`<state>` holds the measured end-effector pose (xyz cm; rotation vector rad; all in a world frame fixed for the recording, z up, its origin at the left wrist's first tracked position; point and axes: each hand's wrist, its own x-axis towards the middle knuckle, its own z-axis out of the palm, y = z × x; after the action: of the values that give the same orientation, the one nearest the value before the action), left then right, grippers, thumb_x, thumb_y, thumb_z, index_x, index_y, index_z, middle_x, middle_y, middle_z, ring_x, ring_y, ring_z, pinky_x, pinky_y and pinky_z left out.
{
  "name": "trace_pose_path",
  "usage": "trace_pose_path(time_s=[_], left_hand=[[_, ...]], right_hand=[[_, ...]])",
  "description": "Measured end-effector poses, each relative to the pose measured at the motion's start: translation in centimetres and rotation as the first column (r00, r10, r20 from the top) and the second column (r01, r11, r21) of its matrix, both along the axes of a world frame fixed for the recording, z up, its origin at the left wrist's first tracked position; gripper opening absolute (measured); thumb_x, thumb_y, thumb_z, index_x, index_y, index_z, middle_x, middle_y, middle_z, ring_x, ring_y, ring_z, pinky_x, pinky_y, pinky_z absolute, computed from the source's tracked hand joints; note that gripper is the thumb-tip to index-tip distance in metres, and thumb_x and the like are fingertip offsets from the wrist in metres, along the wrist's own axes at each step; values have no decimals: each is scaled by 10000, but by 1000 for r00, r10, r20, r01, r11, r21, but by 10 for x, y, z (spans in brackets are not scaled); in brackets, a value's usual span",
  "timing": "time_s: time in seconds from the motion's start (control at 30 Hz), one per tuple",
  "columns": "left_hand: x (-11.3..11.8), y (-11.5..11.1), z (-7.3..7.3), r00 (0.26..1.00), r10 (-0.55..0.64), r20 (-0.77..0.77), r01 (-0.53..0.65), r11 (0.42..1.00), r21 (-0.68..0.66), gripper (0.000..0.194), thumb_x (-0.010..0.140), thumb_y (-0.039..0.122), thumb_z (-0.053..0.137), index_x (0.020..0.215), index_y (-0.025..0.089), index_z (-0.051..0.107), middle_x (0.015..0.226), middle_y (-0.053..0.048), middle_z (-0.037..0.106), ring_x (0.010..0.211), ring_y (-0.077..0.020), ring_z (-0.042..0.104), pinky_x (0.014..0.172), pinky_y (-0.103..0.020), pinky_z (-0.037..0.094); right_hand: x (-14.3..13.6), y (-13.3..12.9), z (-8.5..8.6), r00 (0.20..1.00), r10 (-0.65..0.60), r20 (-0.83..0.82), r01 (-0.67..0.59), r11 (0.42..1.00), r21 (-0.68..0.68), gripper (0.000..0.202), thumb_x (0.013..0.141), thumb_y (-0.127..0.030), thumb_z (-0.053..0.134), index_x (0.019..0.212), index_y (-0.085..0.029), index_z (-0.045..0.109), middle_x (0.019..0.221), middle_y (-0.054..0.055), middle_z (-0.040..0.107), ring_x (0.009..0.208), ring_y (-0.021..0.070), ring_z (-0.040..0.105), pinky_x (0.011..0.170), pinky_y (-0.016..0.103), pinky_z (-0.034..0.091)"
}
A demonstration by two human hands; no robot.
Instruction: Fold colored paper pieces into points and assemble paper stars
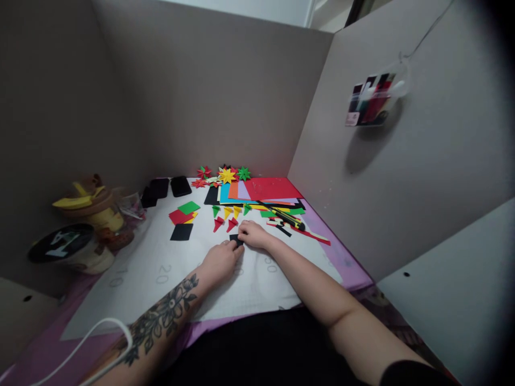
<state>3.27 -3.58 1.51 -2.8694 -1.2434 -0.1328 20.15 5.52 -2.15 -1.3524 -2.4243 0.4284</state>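
A small black paper piece [234, 238] lies on the white sheet, with my left hand [223, 261] pressing its near edge and my right hand [251, 235] pinching its right side. Just beyond my fingers are folded paper pieces: two red ones [218, 223], yellow ones [227, 212] and green ones [216, 210]. To the left sit a flat black square [181, 232], a green square [189, 207] and red squares [179, 216] over yellow paper.
Coloured sheets [273, 188], paper stars [227, 175], a yellow-black cutter [293, 221] and paper strips [316, 237] lie beyond and right. Pots [90, 209] and a black-lidded container [60, 244] stand left. A white cable [115, 320] crosses near my left forearm.
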Motion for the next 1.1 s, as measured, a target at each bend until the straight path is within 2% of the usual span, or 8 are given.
trace_pose_path(time_s=[0.7,0.97,1.1], left_hand=[[1,-4,4,1000,15,-26,-15,1000,-15,314,800,119,388,1067,156,549,944,-103,583,834,-220,539,692,-320,430],[2,-4,5,999,1,-47,0,1000,6,312,801,124,390,1063,151,557,941,-108,571,827,-229,528,663,-327,419],[3,-3,4,999,-7,-49,7,1000,9,306,804,109,386,1052,133,563,984,-122,567,857,-229,523,697,-334,416]], right_hand=[[-10,-10,12,989,-94,113,93,996,9,128,780,-191,513,732,-186,631,880,54,589,826,188,488,677,275,338],[-10,-12,11,989,-105,100,104,994,15,112,787,-213,521,737,-184,618,876,50,576,839,185,478,700,276,336],[-10,-16,7,982,-170,82,167,985,39,77,804,-249,531,794,-192,582,899,55,554,870,200,461,718,294,332]])
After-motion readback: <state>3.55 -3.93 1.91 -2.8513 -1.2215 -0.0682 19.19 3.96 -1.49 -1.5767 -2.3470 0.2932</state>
